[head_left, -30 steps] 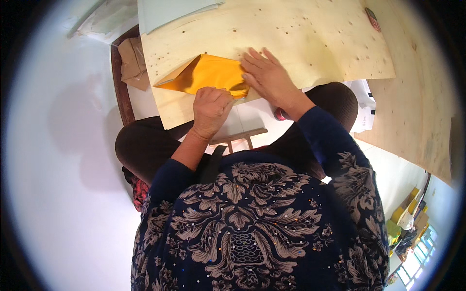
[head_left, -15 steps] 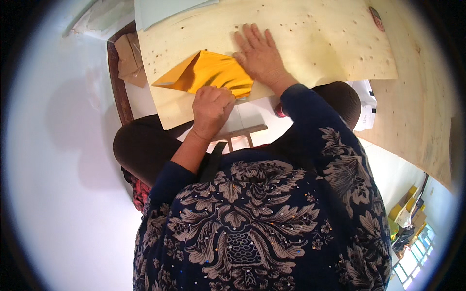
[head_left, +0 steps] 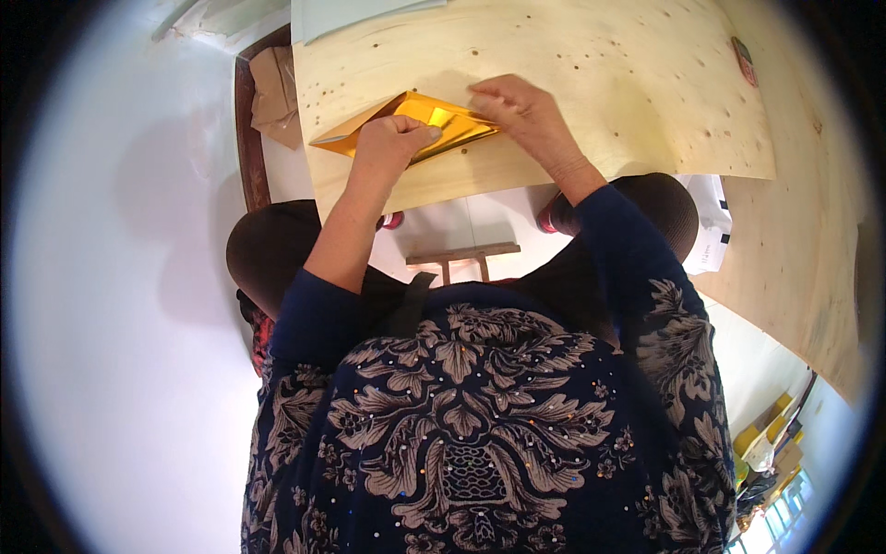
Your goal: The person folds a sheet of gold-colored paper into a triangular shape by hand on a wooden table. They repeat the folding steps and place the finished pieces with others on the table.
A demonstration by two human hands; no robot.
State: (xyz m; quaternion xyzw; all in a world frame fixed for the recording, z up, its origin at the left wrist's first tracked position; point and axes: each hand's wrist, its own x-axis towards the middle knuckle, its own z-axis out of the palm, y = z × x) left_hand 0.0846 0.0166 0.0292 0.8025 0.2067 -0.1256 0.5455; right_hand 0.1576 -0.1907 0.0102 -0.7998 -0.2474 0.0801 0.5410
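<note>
A shiny gold foil paper (head_left: 454, 126), folded into a long pointed shape, lies near the front edge of the pale wooden board (head_left: 628, 102). Over its near left side is my left hand (head_left: 380, 152), thumb and fingers pinched together on the foil. The folded layers stand slightly apart between my two hands. At the right end of the paper, my right hand (head_left: 531, 120) has its fingers closed together around the narrow tip. The fingertips of both hands are partly hidden.
Light grey-blue sheets (head_left: 355, 13) lie at the far left of the board. A small dark red object (head_left: 745, 63) sits at the far right. Brown crumpled paper (head_left: 274, 97) is beside the left edge. Below the board are a wooden stool frame (head_left: 463, 251) and a white package (head_left: 709, 222).
My right hand has gone from lying spread flat to closing at the paper's right tip. My left hand has moved farther forward, and the foil paper is now narrower.
</note>
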